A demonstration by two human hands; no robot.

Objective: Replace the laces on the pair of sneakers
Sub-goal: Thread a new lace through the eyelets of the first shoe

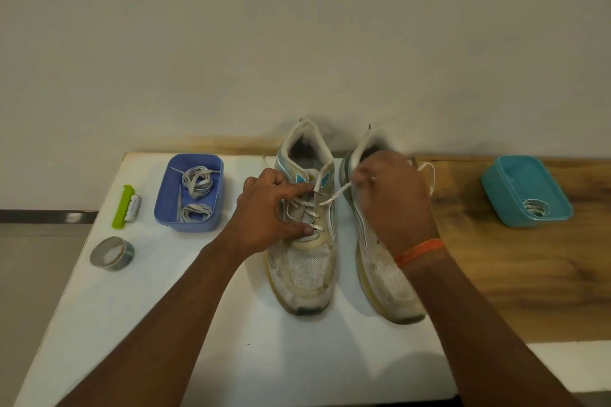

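At the far left a tape roll [112,253] lies flat on the white table [185,304], and behind it a green cutter [122,206] rests against a small cell [134,207], all well apart from the work. Next comes the blue tray [190,192] holding coiled grey laces [197,182], probably the fresh set, kept near for later.

The left hand [264,218] presses on the left shoe [305,225]: the forefinger stretches straight across the tongue and the thumb sits low on the eyelet row, seemingly to steady the shoe while lace is drawn. The other fingers curl loosely and hold nothing that shows.

A white lace [334,196] runs taut from an upper eyelet up to the right hand [393,198], whose fingertips pinch its end above the right shoe [380,241]. The pull looks like unthreading, so the step is likely stripping the old lace; several crossings remain. Both shoes stand side by side, toes toward the person.

At the far right, on the wood top [496,274], a teal tray [525,192] holds one coiled lace [535,206], perhaps one already removed.
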